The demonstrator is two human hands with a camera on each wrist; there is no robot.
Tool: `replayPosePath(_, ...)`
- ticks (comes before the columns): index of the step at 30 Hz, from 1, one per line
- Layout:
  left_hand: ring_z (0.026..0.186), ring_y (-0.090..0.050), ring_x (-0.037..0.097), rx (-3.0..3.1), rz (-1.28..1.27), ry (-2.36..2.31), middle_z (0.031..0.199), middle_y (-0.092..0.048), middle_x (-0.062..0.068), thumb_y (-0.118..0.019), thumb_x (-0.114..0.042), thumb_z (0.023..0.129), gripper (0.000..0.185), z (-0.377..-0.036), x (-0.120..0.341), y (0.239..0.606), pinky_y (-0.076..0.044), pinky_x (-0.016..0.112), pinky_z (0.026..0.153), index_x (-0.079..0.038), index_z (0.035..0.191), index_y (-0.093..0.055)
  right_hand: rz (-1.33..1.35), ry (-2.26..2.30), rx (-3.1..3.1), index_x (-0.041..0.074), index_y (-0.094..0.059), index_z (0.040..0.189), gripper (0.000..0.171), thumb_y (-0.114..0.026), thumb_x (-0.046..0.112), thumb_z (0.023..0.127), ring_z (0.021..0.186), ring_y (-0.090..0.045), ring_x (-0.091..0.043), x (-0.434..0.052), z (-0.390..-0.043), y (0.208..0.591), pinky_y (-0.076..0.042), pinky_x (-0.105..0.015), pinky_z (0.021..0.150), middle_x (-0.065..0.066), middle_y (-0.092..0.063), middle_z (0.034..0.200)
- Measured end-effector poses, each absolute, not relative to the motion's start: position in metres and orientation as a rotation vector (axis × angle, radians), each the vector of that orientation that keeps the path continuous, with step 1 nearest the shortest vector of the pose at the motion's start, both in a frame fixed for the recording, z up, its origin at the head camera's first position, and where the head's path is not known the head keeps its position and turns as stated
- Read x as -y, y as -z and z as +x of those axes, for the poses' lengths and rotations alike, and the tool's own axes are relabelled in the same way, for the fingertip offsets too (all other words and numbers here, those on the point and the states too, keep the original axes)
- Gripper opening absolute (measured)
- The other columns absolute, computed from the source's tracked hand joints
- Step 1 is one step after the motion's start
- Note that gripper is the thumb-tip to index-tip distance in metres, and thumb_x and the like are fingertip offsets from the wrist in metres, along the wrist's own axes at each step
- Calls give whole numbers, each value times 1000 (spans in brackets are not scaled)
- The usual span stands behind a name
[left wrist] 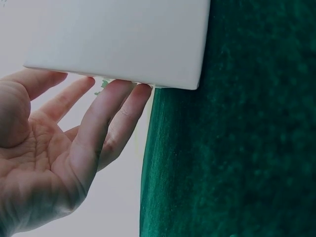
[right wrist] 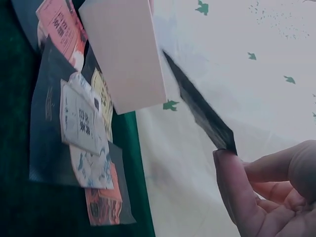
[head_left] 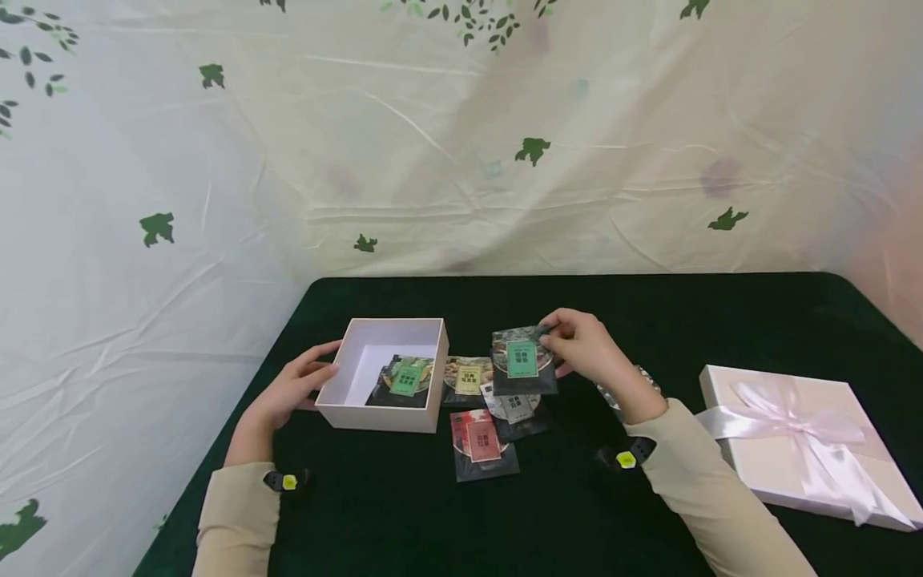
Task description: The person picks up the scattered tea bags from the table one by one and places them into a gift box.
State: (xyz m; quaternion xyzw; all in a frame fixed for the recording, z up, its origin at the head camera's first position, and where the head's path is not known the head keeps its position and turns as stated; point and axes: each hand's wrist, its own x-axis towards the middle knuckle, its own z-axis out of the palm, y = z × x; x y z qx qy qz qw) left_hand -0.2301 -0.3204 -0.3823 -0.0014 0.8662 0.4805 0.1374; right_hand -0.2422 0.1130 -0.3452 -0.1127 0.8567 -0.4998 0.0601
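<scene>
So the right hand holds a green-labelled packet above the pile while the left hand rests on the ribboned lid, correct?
Not quite. The left hand rests against the side of the open white box, not the ribboned lid, which lies untouched at the far right. The head view shows this. The right hand does hold the green-labelled packet.

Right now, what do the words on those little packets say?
None can be read.
Green label, packet in the right hand: blurred.
Green label, packet in the white box: blurred.
Yellow label, grey label, red label, packets on the table: characters too small.
</scene>
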Motion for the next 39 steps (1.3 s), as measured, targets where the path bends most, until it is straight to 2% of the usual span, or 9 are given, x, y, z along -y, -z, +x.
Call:
replayPosePath(7,124,-43,47,-2512,-31,-1382,145,-35,26,-49,-41,97,61,-229,320,383,-51,54,87,-23,150,-25,-270,1625,-2547,-2,-56,116,23,-55,8,95,72,-61,-19,-101,-252,342,-57,-30,58,-18,-60,92)
replayPosePath(16,125,-42,47,-2507,-23,-1388,145,-35,26,-48,-39,98,59,-230,320,382,-51,55,87,-23,150,-25,-282,1686,-2555,-1,-57,115,22,-56,7,95,57,-58,-14,-77,-259,330,-56,-31,53,-12,-61,84)
replayPosePath(19,125,-42,47,-2508,-22,-1393,145,-35,26,-48,-38,99,58,-230,320,381,-51,55,88,-23,150,-26,-275,1691,-2564,1,-58,115,21,-56,8,95,54,-60,-18,-68,-261,328,-56,-31,51,-13,-61,85)
replayPosePath(24,125,-43,47,-2509,-21,-1394,145,-35,26,-48,-38,98,58,-229,319,381,-51,55,88,-23,150,-26,-280,1685,-2578,3,-58,114,21,-57,10,95,57,-64,-27,-54,-263,326,-56,-31,51,-14,-62,88)
replayPosePath(31,125,-43,47,-2509,-8,-1387,145,-35,26,-48,-39,98,60,-228,318,379,-51,54,87,-22,151,-25,-323,1658,-2578,2,-57,116,22,-55,9,95,51,-61,-16,-35,-263,324,-56,-30,51,-16,-62,92)
replayPosePath(39,125,-42,47,-2500,-13,-1387,146,-33,27,-48,-38,98,61,-228,316,379,-51,55,87,-23,151,-23,-388,1652,-2541,3,-58,116,22,-55,9,95,51,-61,-16,-15,-266,325,-56,-29,51,-15,-63,94)
